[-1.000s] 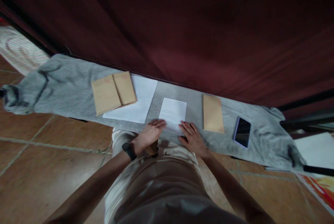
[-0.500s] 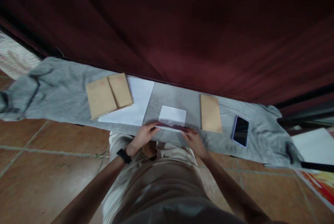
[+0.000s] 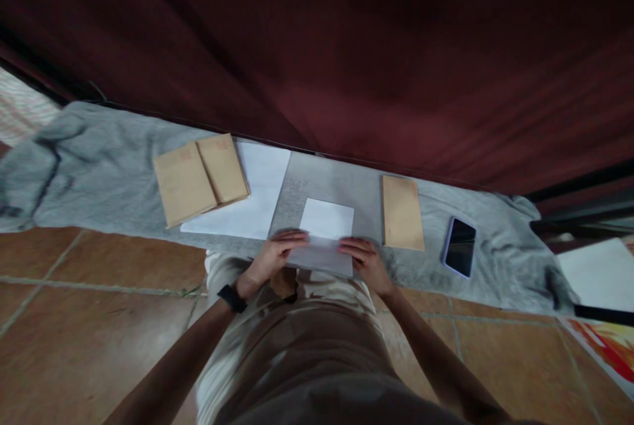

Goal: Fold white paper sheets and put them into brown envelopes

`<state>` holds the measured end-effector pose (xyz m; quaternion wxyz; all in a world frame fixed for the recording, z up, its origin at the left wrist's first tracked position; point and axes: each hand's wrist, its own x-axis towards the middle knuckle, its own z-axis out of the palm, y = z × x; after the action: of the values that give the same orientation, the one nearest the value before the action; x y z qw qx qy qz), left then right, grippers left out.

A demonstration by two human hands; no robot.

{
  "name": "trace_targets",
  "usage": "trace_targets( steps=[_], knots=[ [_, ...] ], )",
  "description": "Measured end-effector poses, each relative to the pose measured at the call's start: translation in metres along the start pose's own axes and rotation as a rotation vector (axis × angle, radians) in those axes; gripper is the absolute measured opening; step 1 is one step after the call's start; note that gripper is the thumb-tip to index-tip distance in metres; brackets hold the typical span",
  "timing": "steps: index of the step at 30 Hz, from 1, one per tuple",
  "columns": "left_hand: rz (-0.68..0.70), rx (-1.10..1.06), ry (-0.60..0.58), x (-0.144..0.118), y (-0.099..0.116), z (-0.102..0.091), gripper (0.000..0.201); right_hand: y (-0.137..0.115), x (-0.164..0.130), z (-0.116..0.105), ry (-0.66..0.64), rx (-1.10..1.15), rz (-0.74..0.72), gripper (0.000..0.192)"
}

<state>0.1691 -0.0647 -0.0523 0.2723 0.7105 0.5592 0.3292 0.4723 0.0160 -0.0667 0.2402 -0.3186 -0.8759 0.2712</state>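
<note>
A sheet of white paper lies in front of my body, its far part bright and its near part shaded, with a crease between them. My left hand grips the paper's left edge, fingers on top. At the right edge, my right hand holds it the same way, fingers over the paper. Both thumbs are mostly hidden. Left of the hands, brown paper envelopes overlap on larger white sheets. A single brown envelope lies to the right of my right hand.
A phone in a purple case rests at the right. Grey cloth covers the narrow bench, whose far edge meets a dark red curtain. More white paper is at the far right. Tiled floor shows below.
The near part of the white paper, earlier seen edge-on and raised between my hands, now faces up towards me. My fingers have moved on top of its sides.
</note>
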Motion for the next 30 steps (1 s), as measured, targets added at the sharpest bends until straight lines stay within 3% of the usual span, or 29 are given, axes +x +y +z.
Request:
trace_targets(
  steps=[5,9,13,16,19,22,26,30],
  knots=[
    [0.154,0.257,-0.142,-0.006,0.007,-0.005,0.068,0.003,-0.006,-0.002,-0.005,-0.092,-0.029,0.051],
    [0.126,0.377,-0.128,0.008,0.010,0.003,0.063,0.005,-0.001,-0.002,0.066,-0.140,0.041,0.055],
    [0.135,0.399,-0.166,0.012,0.007,0.008,0.060,0.007,-0.005,-0.005,-0.056,-0.173,-0.026,0.068],
    [0.155,0.299,-0.153,0.003,0.003,0.006,0.050,0.008,-0.013,-0.010,-0.071,-0.143,-0.076,0.061],
    [0.125,0.153,-0.061,-0.001,-0.002,0.005,0.029,0.009,-0.014,-0.010,-0.014,-0.094,-0.024,0.040],
    [-0.031,0.086,0.100,0.008,-0.002,0.011,0.025,0.007,-0.005,-0.006,0.053,-0.100,0.090,0.029],
    [-0.234,0.098,0.291,0.029,0.007,0.024,0.030,0.005,0.011,0.004,0.171,-0.209,0.234,0.041],
    [-0.355,0.149,0.326,0.046,0.016,0.030,0.032,0.002,0.026,0.011,0.206,-0.313,0.351,0.048]
  ],
)
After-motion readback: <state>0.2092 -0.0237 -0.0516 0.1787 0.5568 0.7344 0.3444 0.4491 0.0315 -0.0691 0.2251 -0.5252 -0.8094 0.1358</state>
